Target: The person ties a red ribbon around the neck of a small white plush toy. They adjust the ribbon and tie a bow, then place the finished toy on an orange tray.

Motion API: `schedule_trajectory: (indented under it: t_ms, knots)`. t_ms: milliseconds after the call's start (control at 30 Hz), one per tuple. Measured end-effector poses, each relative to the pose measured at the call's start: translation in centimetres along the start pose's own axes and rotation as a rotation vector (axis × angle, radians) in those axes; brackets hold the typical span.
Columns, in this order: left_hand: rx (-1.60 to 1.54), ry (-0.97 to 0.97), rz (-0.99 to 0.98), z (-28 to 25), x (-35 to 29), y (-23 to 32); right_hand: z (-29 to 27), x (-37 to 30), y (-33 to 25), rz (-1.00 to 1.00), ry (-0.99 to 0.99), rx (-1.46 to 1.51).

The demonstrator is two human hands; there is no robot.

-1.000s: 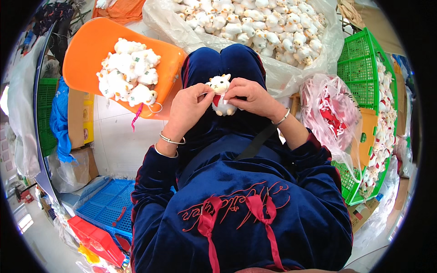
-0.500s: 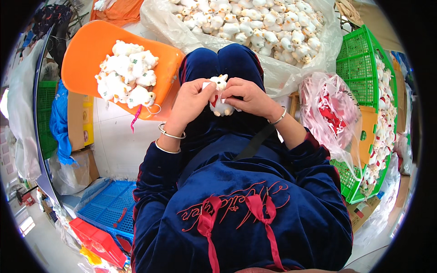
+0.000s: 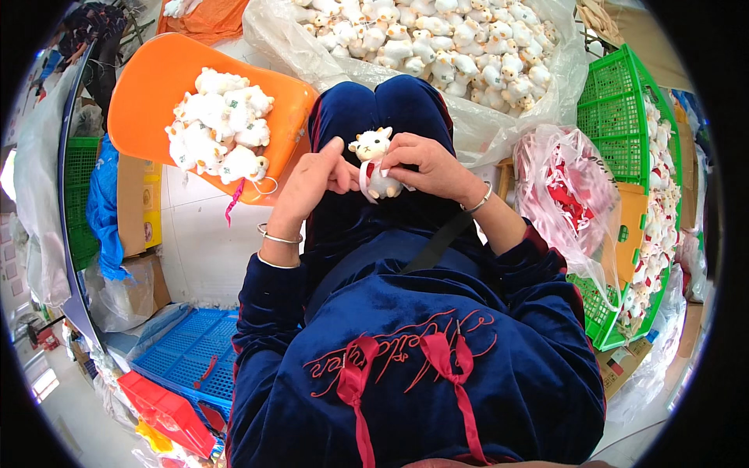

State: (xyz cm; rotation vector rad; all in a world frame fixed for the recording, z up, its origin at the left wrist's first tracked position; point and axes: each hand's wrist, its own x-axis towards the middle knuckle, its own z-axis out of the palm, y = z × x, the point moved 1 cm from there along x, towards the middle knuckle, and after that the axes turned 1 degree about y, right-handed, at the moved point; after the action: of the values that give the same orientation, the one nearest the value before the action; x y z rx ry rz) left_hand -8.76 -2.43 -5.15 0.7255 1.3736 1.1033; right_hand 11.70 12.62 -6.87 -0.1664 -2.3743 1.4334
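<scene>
A small white plush animal (image 3: 375, 145) with tan ears sits upright over my dark blue lap. My right hand (image 3: 425, 165) is closed on its right side, fingers and thumb pinching at the chest, where a bit of white shows. A red band with white edging (image 3: 364, 178) curves round the toy's left side, one white end hanging low. My left hand (image 3: 316, 178) is just left of the toy, thumb raised away from the fingers, fingertips at the band. Whether they press on it is hard to see.
An orange chair (image 3: 148, 93) at left bears a pile of white plush toys (image 3: 222, 117). Ahead lies a big clear bag (image 3: 277, 35) full of them. To the right are a plastic bag of red-and-white bands (image 3: 566, 183) and a green crate (image 3: 612, 86) beside dressed toys.
My left hand has let go of the white end it pinched, drawn back left and lifted its thumb. The band now wraps the toy's left side, and the toy's head has turned leftward.
</scene>
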Motion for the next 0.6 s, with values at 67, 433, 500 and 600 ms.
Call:
schedule_trajectory:
  t_ms: [67,433,500,600]
  knots:
    - [-0.086,0.095,-0.084,0.0,0.0,0.1,0.0,0.0,0.1,0.006,-0.010,-0.013]
    - [0.823,0.330,0.280,3.6,-0.8,0.7,0.0,-0.1,0.1,0.002,0.015,-0.003]
    - [0.972,0.404,0.328,4.1,-0.7,0.5,0.0,-0.1,0.1,0.004,0.014,-0.008]
    - [0.959,0.421,0.404,4.4,-0.6,0.1,0.0,-0.1,0.1,0.006,0.016,-0.012]
